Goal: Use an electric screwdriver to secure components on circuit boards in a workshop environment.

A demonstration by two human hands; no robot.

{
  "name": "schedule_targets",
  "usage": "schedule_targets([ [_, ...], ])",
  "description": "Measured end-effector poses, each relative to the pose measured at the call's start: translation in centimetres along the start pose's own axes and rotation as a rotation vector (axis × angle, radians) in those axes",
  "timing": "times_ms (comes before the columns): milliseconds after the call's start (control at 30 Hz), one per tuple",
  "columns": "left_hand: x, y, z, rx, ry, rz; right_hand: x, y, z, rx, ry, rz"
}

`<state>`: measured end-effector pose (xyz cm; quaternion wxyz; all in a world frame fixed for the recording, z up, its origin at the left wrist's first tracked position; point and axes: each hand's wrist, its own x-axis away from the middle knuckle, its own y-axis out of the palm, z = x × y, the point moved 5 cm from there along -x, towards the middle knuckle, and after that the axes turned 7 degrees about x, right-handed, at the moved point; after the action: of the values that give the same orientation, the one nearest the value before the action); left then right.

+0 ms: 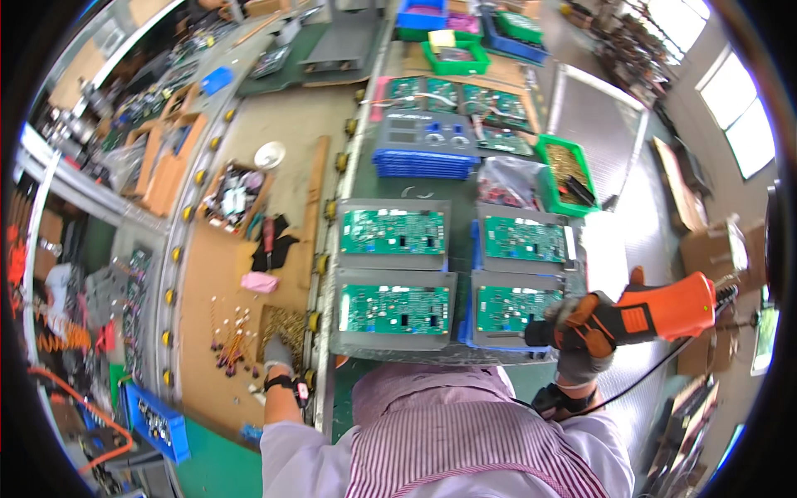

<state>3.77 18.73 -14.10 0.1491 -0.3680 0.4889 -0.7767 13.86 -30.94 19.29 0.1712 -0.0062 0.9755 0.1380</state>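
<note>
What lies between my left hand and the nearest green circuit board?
In the head view, going right from your left hand: small loose parts, the rail with yellow rollers, then the grey panel under the circuit board.

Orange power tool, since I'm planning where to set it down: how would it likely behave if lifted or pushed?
The orange power tool probably stays stiff, given its solid-looking housing. The dark cable at its rear may tug it when lifted. Its rounded, elongated body could rock or roll if pushed.

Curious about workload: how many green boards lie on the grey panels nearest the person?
4: near left board, near right board, far left board, far right board. None seems hidden.
</note>
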Motion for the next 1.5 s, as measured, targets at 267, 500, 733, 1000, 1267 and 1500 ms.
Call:
schedule_targets([
  [267,0.2,-0.2,-1.0,0.030,0.005,0.024,1.4,-1.0,-1.1,-0.079,-0.123,0.137],
  [500,-1.5,0.9,-4.9,0.185,-0.018,0.106,0.6,-2.7,-1.3,-0.124,-0.175,0.183],
  [733,10.3,-8.6,20.6,1.122,0.420,-0.309,-0.2,-4.5,-0.3,-0.080,-0.191,0.142],
  [1000,21.7,-0.8,38.7,1.432,0.262,-1.463,-2.8,-3.8,-0.2,-0.284,-0.119,-0.025],
  [1267,21.7,2.3,40.8,1.439,0.165,-1.409,-3.6,-6.4,0.4,-0.310,-0.165,0.019],
  [1500,21.1,2.9,41.5,1.548,0.229,-1.341,-4.4,-6.6,1.2,-0.230,-0.174,-0.003],
])
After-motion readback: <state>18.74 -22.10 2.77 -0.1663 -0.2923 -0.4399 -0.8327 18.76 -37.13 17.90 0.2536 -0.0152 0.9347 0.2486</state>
